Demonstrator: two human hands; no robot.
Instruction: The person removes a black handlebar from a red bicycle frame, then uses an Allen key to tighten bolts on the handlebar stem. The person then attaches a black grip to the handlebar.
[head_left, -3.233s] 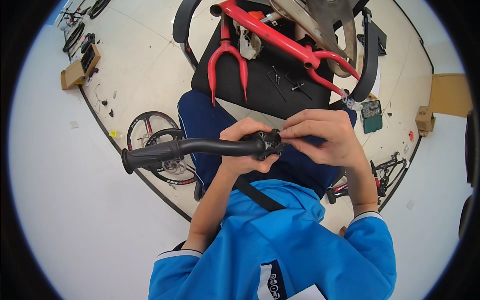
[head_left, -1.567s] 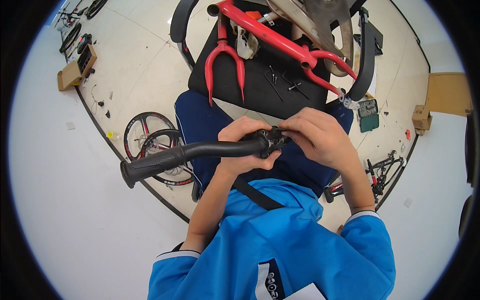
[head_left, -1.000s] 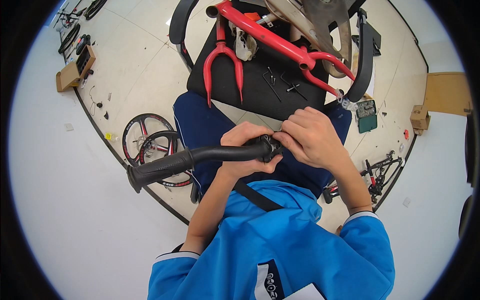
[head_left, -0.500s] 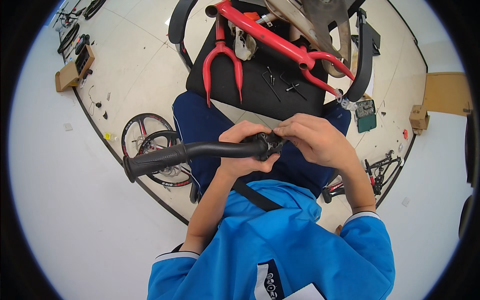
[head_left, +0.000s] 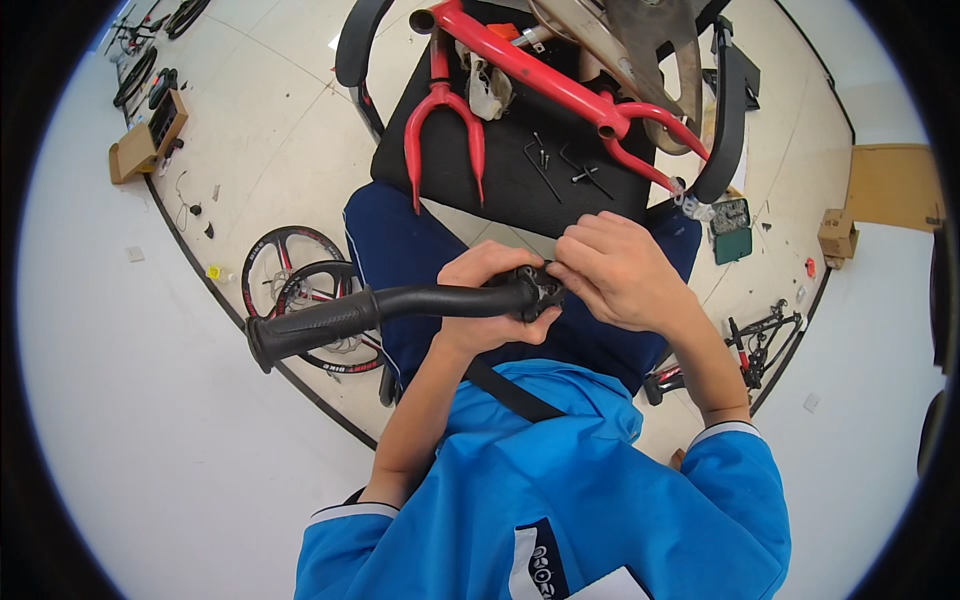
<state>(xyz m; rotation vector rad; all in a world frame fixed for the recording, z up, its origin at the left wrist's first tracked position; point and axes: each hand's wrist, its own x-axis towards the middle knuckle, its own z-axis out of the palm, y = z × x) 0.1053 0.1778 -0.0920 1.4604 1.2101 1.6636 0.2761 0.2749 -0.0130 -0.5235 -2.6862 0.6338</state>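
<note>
A black bicycle handlebar (head_left: 440,300) lies across my lap, its ribbed rubber grip (head_left: 310,330) pointing left. My left hand (head_left: 475,334) is closed around the bar near its right end, thumb and fingers on either side of a dark metal stem clamp (head_left: 543,290). At the clamp's upper right edge, my right hand (head_left: 618,272) is closed in a pinch, its fingertips touching the clamp. Whatever sits between those fingertips is too small and hidden to make out.
Ahead, a black chair seat (head_left: 400,165) carries a red fork (head_left: 440,100), a red frame (head_left: 530,68), hex keys and bolts (head_left: 545,160). Wheels (head_left: 290,250) lean at left. A green case (head_left: 733,243) and a dark frame (head_left: 770,345) lie on the right floor.
My right hand has turned at the clamp, its knuckles rising and fingers curling more. The handlebar's grip end has dipped slightly; my left hand stays in place.
</note>
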